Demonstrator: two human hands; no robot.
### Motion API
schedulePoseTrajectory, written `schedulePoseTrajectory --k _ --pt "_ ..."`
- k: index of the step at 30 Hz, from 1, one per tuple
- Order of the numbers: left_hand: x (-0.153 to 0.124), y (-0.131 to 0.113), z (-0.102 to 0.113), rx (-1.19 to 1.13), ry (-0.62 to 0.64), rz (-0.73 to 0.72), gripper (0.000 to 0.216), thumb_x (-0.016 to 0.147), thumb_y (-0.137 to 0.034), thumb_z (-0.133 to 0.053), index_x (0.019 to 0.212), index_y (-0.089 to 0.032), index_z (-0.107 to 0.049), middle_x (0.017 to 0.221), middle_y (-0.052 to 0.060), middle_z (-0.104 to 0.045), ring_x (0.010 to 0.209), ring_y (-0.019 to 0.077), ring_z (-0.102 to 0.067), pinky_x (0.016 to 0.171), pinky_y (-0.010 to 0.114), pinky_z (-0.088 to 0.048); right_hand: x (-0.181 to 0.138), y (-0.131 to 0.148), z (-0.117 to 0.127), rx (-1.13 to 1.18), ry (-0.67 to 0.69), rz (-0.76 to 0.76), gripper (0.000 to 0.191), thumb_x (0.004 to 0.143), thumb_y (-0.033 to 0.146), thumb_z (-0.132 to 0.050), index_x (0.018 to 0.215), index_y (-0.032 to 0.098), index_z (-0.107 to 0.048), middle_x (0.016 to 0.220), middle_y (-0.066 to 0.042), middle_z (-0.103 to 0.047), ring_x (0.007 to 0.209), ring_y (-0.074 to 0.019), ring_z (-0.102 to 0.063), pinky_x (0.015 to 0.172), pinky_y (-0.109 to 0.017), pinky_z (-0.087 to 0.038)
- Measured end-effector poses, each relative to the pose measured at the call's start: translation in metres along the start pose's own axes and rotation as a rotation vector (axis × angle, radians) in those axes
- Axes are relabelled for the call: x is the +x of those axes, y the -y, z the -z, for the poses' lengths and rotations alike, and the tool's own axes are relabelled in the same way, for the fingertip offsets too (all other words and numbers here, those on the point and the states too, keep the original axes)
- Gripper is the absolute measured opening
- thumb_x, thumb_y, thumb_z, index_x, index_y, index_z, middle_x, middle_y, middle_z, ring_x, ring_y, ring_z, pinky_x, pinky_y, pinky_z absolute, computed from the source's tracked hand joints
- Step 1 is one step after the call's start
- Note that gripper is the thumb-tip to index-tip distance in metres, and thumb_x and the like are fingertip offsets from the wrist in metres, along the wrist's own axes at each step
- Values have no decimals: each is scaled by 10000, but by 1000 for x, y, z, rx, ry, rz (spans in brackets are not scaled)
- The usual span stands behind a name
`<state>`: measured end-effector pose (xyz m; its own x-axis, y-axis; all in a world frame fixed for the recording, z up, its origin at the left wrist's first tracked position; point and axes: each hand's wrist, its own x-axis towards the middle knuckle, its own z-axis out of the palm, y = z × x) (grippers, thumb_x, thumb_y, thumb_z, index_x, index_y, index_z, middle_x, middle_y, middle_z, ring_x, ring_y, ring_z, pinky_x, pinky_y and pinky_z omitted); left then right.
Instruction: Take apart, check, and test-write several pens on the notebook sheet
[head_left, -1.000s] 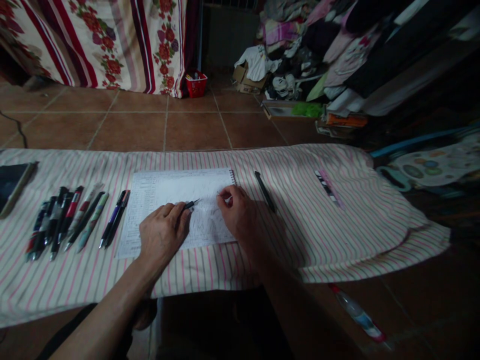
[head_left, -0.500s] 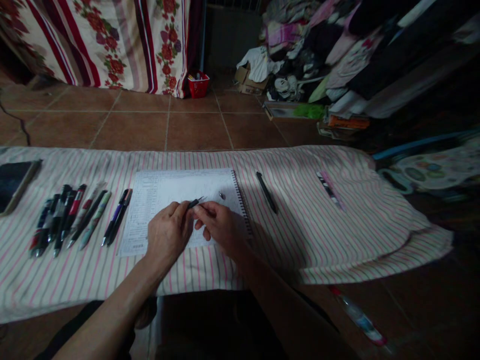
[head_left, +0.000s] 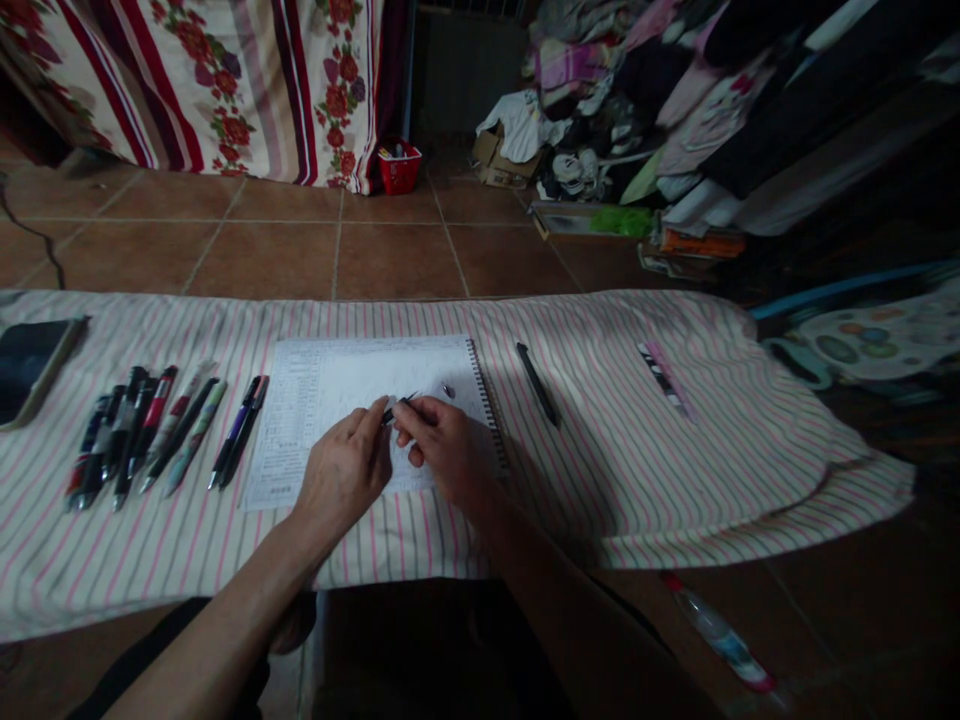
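Note:
Over the notebook, my left hand (head_left: pixel 343 462) is closed around a slim black pen piece (head_left: pixel 388 415). My right hand (head_left: pixel 442 440) pinches its far end, where a thin point sticks out past the fingertips. Most of the piece is hidden by my fingers. Beneath both hands lies a spiral notebook (head_left: pixel 360 365) with printed and written lines on its open page. A small silver cone-shaped tip (head_left: pixel 448 390) rests on the page, right of the fingers. To the notebook's right lies a black pen barrel (head_left: pixel 538 383) on the striped cloth.
Several pens (head_left: pixel 131 435) lie grouped at left, with two more pens (head_left: pixel 238 432) beside the notebook. A dark tablet or phone (head_left: pixel 34 370) is at the far left. A pink-and-black strip-shaped item (head_left: pixel 666 382) lies at right. A plastic bottle (head_left: pixel 716 635) is on the floor.
My right fingers have moved up along the black pen piece toward its pointed end, covering more of it. A dark section now shows between the two hands. The view has shifted slightly.

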<state>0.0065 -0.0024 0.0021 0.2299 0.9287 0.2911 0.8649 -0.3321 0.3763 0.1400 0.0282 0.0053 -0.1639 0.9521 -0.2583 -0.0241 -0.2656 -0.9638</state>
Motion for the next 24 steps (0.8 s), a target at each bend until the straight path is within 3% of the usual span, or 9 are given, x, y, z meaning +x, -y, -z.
schedulePoseTrajectory --k 5,24 --pt "-2 0 3 -44 -37 67 245 898 -225 -411 1082 -135 -546 854 72 -658 759 197 -636 668 315 -510 1 4 -2 -9 -9 -24 230 796 360 -564 672 166 -559 562 36 -561 372 -33 -444 351 -167 -315" --pt "-3 0 6 -38 -12 164 301 914 -295 -409 1070 -125 -600 905 68 -642 765 198 -628 664 309 -493 5 10 -2 78 -80 -55 163 766 309 -593 705 158 -584 620 7 -609 531 -81 -586 349 -136 -397"
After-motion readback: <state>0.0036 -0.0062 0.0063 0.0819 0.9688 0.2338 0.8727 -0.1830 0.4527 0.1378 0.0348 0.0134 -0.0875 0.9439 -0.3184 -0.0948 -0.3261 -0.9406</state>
